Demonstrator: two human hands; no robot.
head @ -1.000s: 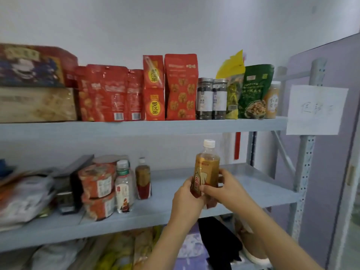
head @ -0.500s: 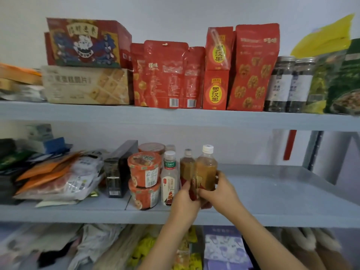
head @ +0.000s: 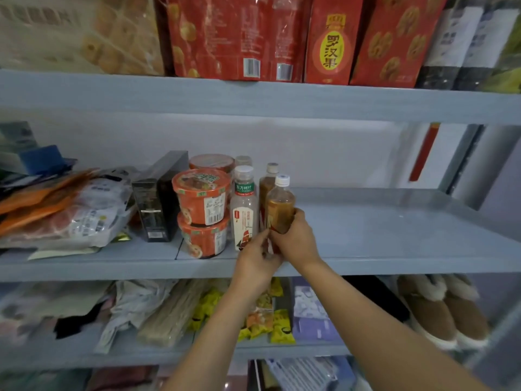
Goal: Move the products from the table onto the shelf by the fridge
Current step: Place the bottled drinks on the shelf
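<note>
Grey middle shelf [head: 394, 263], and your tea bottle [head: 280, 210] has reached it.
Your left hand [head: 255, 263] holds its base and your right hand [head: 296, 238] wraps its body. A second ago it was in the air; now it is just right of the white-label bottle [head: 244, 210]. Releasing seems next.

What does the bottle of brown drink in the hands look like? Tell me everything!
The bottle looks like clear plastic, nearly full of amber-brown liquid, with a white cap and a gold-and-red label. It is upright at the front of the shelf, right of a pale bottle, before a second brown bottle. The right hand wraps its side; the left hand pinches its base.
</note>
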